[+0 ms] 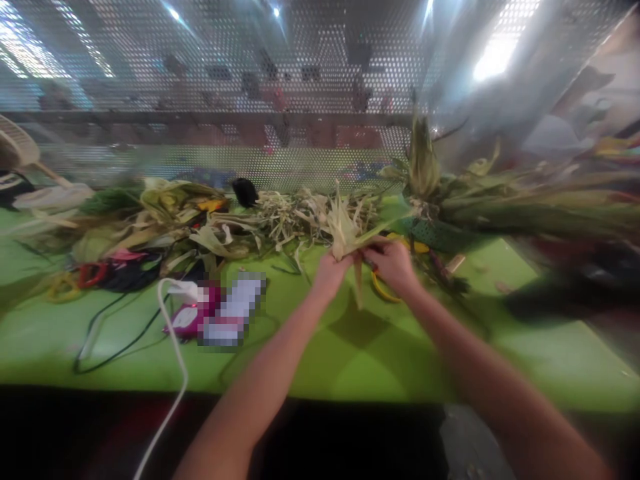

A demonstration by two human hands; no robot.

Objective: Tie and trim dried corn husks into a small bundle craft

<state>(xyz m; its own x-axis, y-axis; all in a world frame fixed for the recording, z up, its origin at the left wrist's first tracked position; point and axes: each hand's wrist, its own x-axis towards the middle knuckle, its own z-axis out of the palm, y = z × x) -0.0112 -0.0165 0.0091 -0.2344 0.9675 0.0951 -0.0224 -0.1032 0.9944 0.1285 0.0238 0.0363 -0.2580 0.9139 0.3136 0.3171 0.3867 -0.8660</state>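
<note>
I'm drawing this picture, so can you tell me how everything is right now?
Corn-husk bundle: held up, strips splayed
Left hand: closed on the bundle
Right hand: fingers bent, pinching it
Purple power block: red light on
White plug: seems plugged in
White cable: curved, hanging downward
Husk scraps: heaped
Ceiling lights: lit

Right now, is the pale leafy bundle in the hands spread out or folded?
Spread out: the pale leafy bundle fans into several points above the left hand, with one strip hanging below.
</note>
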